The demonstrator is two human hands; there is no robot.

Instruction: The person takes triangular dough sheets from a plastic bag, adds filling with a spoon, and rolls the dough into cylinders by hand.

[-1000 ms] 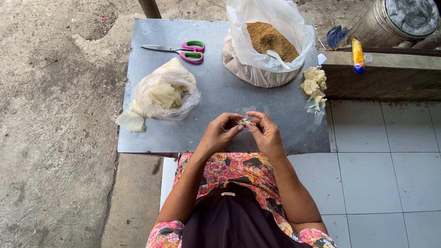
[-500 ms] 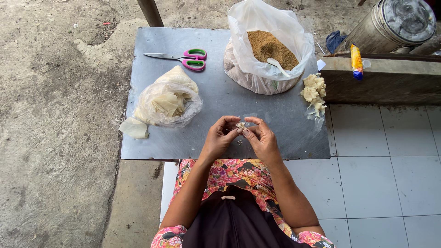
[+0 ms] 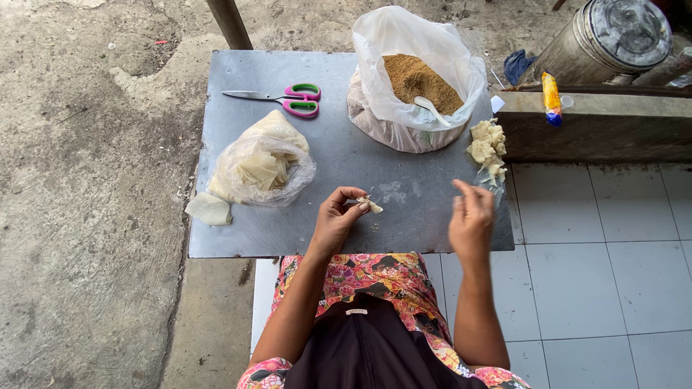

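- Left hand (image 3: 335,220): fingers closed on a small folded wrapper parcel (image 3: 371,206), held just above the grey bench (image 3: 238,230).
- Right hand (image 3: 470,220): raised, fingers loosely open, holding nothing.
- Finished parcels (image 3: 487,150): a small pile at the right bench edge, so some are done.
- Wrapper bag (image 3: 261,164): plenty of sheets remain.
- Filling bag (image 3: 418,78): brown filling largely remains, spoon inside.
- Scissors (image 3: 285,99): lying idle at the far side.

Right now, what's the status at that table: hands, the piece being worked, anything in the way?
Left hand pinching a small pale folded wrapper. Right hand empty, raised beside it. Grey metal table between them bare except crumbs.
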